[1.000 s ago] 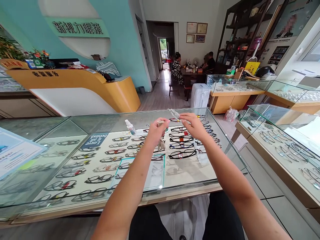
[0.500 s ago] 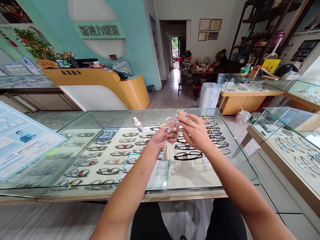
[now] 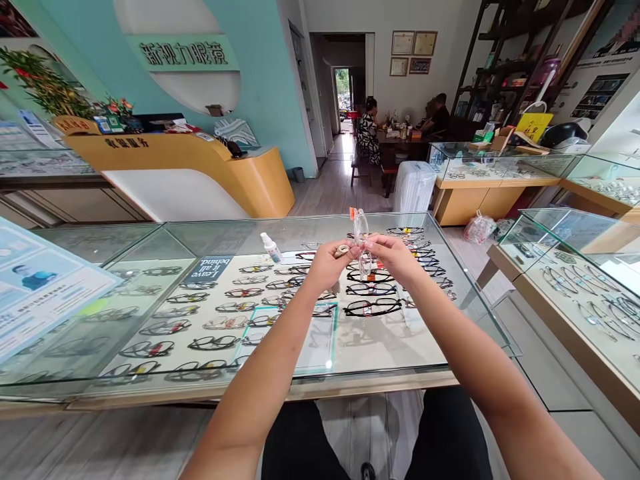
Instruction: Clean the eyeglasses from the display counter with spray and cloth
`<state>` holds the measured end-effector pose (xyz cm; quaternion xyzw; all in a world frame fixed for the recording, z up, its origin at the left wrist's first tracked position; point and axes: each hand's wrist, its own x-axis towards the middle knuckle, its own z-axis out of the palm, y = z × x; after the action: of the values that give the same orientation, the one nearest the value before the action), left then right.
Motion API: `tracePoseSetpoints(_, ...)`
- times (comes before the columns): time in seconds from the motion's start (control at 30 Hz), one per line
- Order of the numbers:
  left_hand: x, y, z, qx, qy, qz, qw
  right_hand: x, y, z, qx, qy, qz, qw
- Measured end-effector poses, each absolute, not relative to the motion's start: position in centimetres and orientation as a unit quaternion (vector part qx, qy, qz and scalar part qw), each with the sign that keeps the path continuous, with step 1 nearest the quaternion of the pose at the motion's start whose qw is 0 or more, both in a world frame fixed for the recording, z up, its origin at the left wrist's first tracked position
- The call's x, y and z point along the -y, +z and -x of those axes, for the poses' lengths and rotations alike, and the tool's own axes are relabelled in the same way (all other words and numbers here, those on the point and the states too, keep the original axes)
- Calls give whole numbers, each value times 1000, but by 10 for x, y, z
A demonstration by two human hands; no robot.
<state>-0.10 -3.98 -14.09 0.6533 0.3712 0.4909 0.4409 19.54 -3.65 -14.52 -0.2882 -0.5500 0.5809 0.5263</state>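
A pair of clear-framed eyeglasses [image 3: 361,225] with an orange sticker is held up on edge over the glass display case [image 3: 310,381]. My right hand [image 3: 395,257] pinches the frame near its middle, thumb and fingertips together. My left hand [image 3: 327,265] is closed on a folded beige cloth [image 3: 343,251], its fingertips touching the same frame. Part of the cloth hangs below that hand, mostly hidden behind it. Beneath both hands, several rows of eyeglasses [image 3: 373,307] lie inside the case. A white spray bottle [image 3: 271,248] stands on the glass to the left of my hands.
A blue-and-white printed sheet [image 3: 55,287] juts in from the left. Another glass case [image 3: 575,293] stands at right. Behind are a yellow counter [image 3: 200,160], a plastic-wrapped suitcase [image 3: 415,187] and two people seated at a table [image 3: 400,139].
The eyeglasses have turned from a slanted pose to upright on edge. Both hands have come level at the frame, the right one lower than before. The cloth is bunched closer into my left hand.
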Motion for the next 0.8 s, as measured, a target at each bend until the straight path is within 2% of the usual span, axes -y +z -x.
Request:
tracePoseSetpoints(0.23,37,-142,6,-369,476,-698,388,34,-145,-203,563,598,289,492)
tracePoseSetpoints(0.43,28,-151,14,-417,493,-696,314,33,-143,-209,558,595,299,495)
tracePoseSetpoints(0.5,23,-154,20,-445,511,-687,263,33,-141,-213,560,594,303,491)
tracePoseSetpoints(0.67,16,-153,38,-480,519,-706,48,32,-137,-223,576,590,333,457)
tracePoseSetpoints(0.8,16,-151,43,-471,513,-718,-10,32,-136,-225,583,599,335,435)
